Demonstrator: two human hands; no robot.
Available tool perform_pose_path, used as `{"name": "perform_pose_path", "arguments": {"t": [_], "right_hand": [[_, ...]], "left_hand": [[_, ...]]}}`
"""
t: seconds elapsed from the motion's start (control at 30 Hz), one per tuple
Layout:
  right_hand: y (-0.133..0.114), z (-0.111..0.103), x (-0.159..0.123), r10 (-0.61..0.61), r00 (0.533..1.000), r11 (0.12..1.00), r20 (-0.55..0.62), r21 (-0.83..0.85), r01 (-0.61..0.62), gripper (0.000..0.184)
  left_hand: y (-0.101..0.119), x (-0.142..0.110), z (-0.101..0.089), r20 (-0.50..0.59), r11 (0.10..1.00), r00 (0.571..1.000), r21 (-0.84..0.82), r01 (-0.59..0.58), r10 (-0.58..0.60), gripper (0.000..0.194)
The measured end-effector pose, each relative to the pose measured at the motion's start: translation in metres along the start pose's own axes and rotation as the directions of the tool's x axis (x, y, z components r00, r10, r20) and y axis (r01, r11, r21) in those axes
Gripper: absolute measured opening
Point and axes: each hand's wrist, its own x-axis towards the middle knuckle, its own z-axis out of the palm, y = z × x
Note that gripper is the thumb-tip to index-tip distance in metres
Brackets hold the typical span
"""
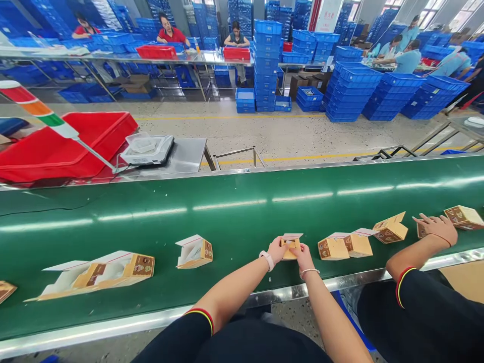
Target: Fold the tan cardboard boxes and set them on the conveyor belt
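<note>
A small brown cardboard box (pixel 290 254) with its white-lined lid up stands on the green conveyor belt (pixel 242 201). My left hand (pixel 277 249), with a pale band at the wrist, grips the box's left side. On its right side my right hand (pixel 303 258) has its fingers closed on the same box, the thumbs near its opening. Something pale shows inside, too small to make out. Two more boxes (pixel 333 248) stand just right of my hands. To the left are an open box (pixel 195 252) and a row of open boxes (pixel 102 272).
At my right a co-worker's hand (pixel 438 229) rests on another box. Across the belt stand a red bin (pixel 113 123), a scale (pixel 149 151) and a signal light (pixel 49 116). Stacked blue crates (pixel 266 65) and several seated people are farther back. A metal rail (pixel 212 302) edges the belt.
</note>
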Motion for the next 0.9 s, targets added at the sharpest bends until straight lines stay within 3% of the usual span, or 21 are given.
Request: {"name": "perform_pose_path", "arguments": {"t": [0.07, 0.13, 0.2, 0.27, 0.3, 0.33, 0.37, 0.43, 0.47, 0.5, 0.53, 0.6, 0.7, 0.83, 0.9], "right_hand": [[-0.007, -0.010, -0.007, -0.038, 0.996, 0.999, -0.083, -0.018, 0.036, 0.046], [-0.013, -0.021, -0.024, -0.244, 0.945, 0.968, -0.220, -0.110, 0.224, 0.050], [-0.013, -0.025, -0.049, -0.572, 0.784, 0.817, -0.242, -0.256, 0.517, 0.052], [-0.010, -0.020, -0.074, -0.792, 0.607, 0.597, -0.066, -0.285, 0.749, 0.047], [-0.008, -0.013, -0.084, -0.824, 0.563, 0.537, 0.066, -0.228, 0.812, 0.042], [-0.006, -0.002, -0.092, -0.820, 0.536, 0.515, 0.199, -0.153, 0.844, 0.036], [-0.005, 0.011, -0.097, -0.795, 0.513, 0.517, 0.324, -0.080, 0.852, 0.032], [-0.005, 0.043, -0.098, -0.713, 0.459, 0.552, 0.530, 0.021, 0.834, 0.031], [-0.007, 0.061, -0.096, -0.675, 0.428, 0.566, 0.601, 0.050, 0.823, 0.034], [-0.010, 0.079, -0.091, -0.642, 0.397, 0.574, 0.656, 0.068, 0.816, 0.039], [-0.013, 0.095, -0.086, -0.613, 0.361, 0.572, 0.702, 0.080, 0.816, 0.045], [-0.019, 0.123, -0.076, -0.565, 0.292, 0.551, 0.772, 0.090, 0.829, 0.055], [-0.026, 0.144, -0.063, -0.503, 0.238, 0.522, 0.831, 0.073, 0.850, 0.047], [-0.034, 0.143, -0.053, -0.499, 0.242, 0.555, 0.832, 0.092, 0.827, 0.018], [-0.035, 0.140, -0.052, -0.513, 0.334, 0.645, 0.790, 0.098, 0.758, 0.021]], "left_hand": [[0.002, -0.011, -0.006, -0.034, 1.000, 0.999, 0.002, 0.000, 0.000, 0.040], [-0.004, -0.035, -0.025, -0.065, 0.997, 0.996, 0.045, -0.055, 0.058, 0.041], [-0.021, -0.068, -0.056, -0.074, 0.982, 0.986, 0.131, -0.137, 0.147, 0.033], [-0.043, -0.105, -0.091, -0.117, 0.959, 0.975, 0.234, -0.160, 0.191, 0.023], [-0.054, -0.122, -0.109, -0.191, 0.947, 0.959, 0.284, -0.152, 0.211, 0.023], [-0.064, -0.136, -0.126, -0.306, 0.934, 0.919, 0.328, -0.144, 0.249, 0.025], [-0.071, -0.147, -0.143, -0.434, 0.922, 0.852, 0.364, -0.132, 0.293, 0.029], [-0.077, -0.156, -0.171, -0.630, 0.898, 0.675, 0.423, -0.117, 0.385, 0.043], [-0.075, -0.154, -0.183, -0.666, 0.881, 0.610, 0.458, -0.121, 0.430, 0.051], [-0.070, -0.149, -0.194, -0.657, 0.854, 0.583, 0.502, -0.135, 0.478, 0.058], [-0.064, -0.141, -0.202, -0.605, 0.816, 0.596, 0.555, -0.161, 0.529, 0.062], [-0.049, -0.123, -0.212, -0.414, 0.714, 0.682, 0.662, -0.228, 0.603, 0.060], [-0.027, -0.098, -0.211, -0.168, 0.594, 0.790, 0.753, -0.283, 0.589, 0.044], [-0.005, -0.081, -0.192, -0.098, 0.566, 0.842, 0.781, -0.266, 0.531, 0.026], [0.002, -0.075, -0.183, -0.094, 0.585, 0.864, 0.771, -0.252, 0.495, 0.021]]}}
